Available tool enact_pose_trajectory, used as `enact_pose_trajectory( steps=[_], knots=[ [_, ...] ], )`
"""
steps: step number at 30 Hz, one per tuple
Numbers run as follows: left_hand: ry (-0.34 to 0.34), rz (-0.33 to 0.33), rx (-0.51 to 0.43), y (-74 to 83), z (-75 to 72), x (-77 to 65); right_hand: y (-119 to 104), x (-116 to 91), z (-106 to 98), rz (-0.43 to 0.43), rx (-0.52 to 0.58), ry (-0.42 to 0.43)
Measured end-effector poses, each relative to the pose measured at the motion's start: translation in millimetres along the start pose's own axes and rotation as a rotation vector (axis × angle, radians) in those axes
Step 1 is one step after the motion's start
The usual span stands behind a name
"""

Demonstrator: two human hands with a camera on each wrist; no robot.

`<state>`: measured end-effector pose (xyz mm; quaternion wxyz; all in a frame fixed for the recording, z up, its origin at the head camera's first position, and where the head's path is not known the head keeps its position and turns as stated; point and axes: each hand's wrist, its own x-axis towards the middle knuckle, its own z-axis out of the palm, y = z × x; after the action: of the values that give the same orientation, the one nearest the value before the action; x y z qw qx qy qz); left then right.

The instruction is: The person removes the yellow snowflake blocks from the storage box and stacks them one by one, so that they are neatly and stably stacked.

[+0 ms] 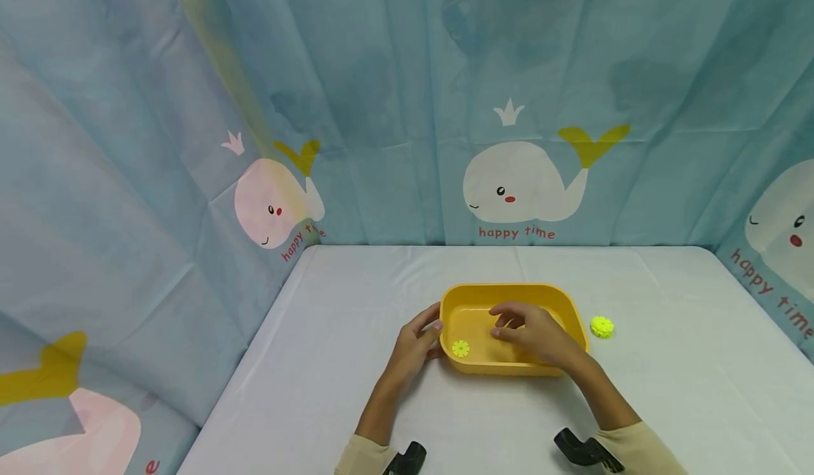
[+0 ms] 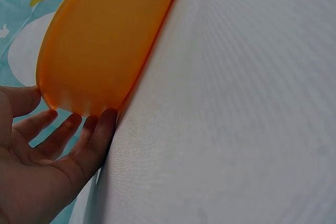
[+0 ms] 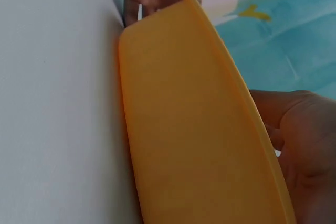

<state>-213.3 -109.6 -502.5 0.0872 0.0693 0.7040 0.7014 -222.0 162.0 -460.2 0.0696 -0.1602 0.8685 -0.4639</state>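
My left hand (image 1: pixel 410 348) is at the left end of a yellow plastic basin (image 1: pixel 515 370). In the left wrist view its spread fingertips touch the outside of the basin's wall (image 2: pixel 105 40), up to the rim. Over the inside of the basin hangs my right hand (image 1: pixel 534 333), its fingers loosely bent, a gap between thumb and fingers, and nothing seen in it. A small bright yellow-green flower-shaped disc (image 1: pixel 461 348) lies inside, in the near left corner. The right wrist view shows mostly the basin's outer side (image 3: pixel 178 103), with the right hand partly hidden behind it.
To the right of the basin, a yellow-green scalloped piece (image 1: pixel 601 327), perhaps a small stack, rests on the white-covered table (image 1: pixel 687 362). Blue curtains (image 1: pixel 394 107) printed with whales enclose the table's back and sides. Black wrist devices (image 1: pixel 581 449) sit at both cuffs.
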Motion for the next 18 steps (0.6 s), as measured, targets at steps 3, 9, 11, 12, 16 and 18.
enact_pose_trajectory(
  steps=[3,9,11,12,16,18],
  knots=[
    [0.001,0.002,0.001,-0.3,0.2,-0.3,-1,5,5,0.027,0.007,-0.056],
    [-0.008,0.007,0.002,-1.8,0.5,-0.3,-4,12,13,0.018,0.0,-0.136],
    [-0.013,0.01,0.002,-1.9,0.5,-0.6,-5,14,15,0.006,-0.012,-0.158],
    [-0.017,0.013,0.002,-1.8,0.3,-0.7,-5,15,17,0.003,-0.016,-0.166],
    [-0.027,0.021,-0.004,-1.8,-0.2,-0.9,-8,20,22,-0.014,-0.044,-0.195],
    [-0.025,0.023,-0.006,-1.8,-0.4,-0.9,-10,22,25,-0.019,-0.054,-0.206]
  ],
)
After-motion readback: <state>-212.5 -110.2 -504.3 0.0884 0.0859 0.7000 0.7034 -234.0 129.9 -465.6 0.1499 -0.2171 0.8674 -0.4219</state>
